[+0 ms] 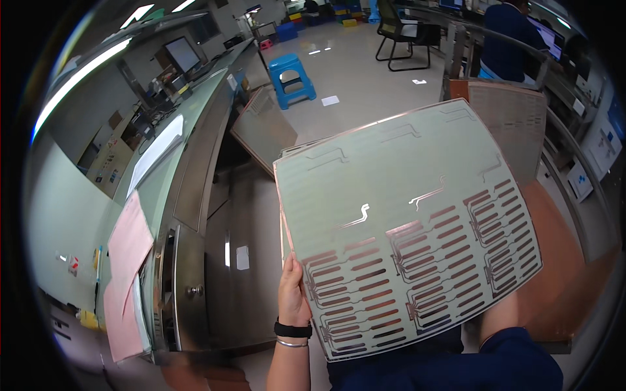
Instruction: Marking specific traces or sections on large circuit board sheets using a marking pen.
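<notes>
A large pale green circuit board panel [391, 176] with copper-coloured track patterns is held up in front of me, tilted. Along its left side a second edge shows behind, so at least one more panel seems to lie under it. My left hand [293, 293], with a black band and a silver bracelet at the wrist, is closed on the lower left edge, thumb on the front. From the lower right my right forearm reaches behind the panel; that hand is hidden, so its grip does not show.
Left stands a long workbench [171, 195] with pink sheets [130, 241] and a monitor [182, 55]. Other panels lean by the bench [264, 127] and at a metal rail rack [512, 120]. Beyond are a blue stool [290, 79], a chair [407, 36] and a seated person [508, 39].
</notes>
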Available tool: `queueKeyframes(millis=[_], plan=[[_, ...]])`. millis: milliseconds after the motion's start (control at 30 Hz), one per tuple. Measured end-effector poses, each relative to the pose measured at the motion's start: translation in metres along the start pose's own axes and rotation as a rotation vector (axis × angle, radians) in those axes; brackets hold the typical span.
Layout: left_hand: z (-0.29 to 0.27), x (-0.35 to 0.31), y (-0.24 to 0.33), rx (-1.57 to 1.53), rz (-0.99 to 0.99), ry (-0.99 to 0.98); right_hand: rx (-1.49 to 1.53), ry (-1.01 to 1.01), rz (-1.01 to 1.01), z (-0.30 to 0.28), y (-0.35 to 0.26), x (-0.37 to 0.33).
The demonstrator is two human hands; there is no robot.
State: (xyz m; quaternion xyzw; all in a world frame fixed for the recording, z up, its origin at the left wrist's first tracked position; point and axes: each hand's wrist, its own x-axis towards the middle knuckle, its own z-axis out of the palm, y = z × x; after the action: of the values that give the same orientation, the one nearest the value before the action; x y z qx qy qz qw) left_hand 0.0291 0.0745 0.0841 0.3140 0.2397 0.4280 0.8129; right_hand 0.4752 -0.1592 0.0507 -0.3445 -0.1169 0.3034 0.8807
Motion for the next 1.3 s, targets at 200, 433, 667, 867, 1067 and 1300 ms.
queueKeyframes(millis=[200,433,667,867,1067,1300], plan=[[0.011,-0.017,0.003,0.018,0.137,0.146,0.005,0.053,-0.008,-0.056,-0.039,-0.005],[-0.004,-0.031,-0.025,0.073,0.103,0.217,-0.744,0.093,0.135,-0.070,-0.083,-0.047],[-0.023,-0.048,-0.066,0.086,0.004,0.348,-1.134,0.228,-0.209,-0.051,-0.075,-0.022],[-0.023,-0.051,-0.067,0.052,-0.031,0.383,-1.129,-0.504,-0.170,0.115,0.064,-0.058],[-0.025,-0.041,-0.053,0.095,-0.033,0.315,-1.161,-1.168,-0.212,0.221,0.191,-0.098],[-0.025,-0.029,-0.050,0.062,-0.056,0.335,-1.172,-1.281,-0.309,0.230,0.214,-0.098]])
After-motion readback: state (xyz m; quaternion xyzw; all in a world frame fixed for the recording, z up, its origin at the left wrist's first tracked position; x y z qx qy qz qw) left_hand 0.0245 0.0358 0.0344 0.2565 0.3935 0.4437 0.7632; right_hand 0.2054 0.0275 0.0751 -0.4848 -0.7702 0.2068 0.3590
